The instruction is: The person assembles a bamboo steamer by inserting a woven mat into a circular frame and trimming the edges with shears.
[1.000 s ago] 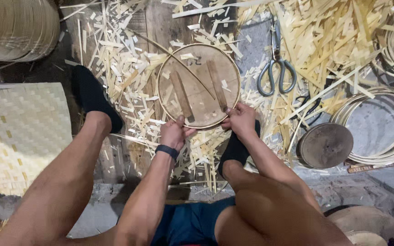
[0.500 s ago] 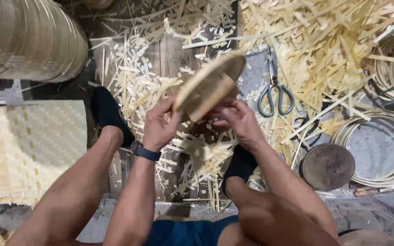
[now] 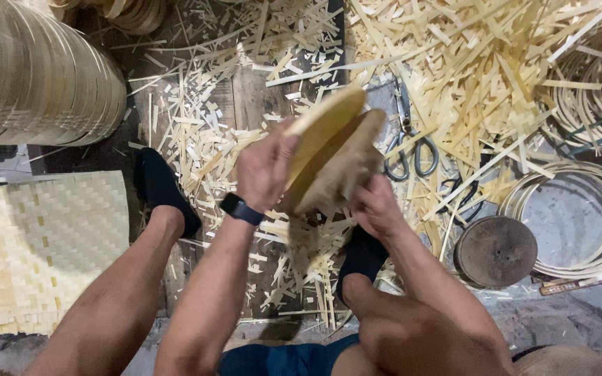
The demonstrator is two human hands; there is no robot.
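Head-worn view, steeply down, near hands.

You see even, soft overhead light; the pale strips right of the scissors are brightest, nearly washed out. Left of the scissors the raised disc is motion-blurred. Below them shadow gathers; edges bow slightly.

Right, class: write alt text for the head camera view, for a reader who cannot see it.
Both hands, left hand and right hand, hold a round bamboo lid tilted on edge above a floor strewn with bamboo strips. Scissors lie just beyond; a woven mat lies at left.
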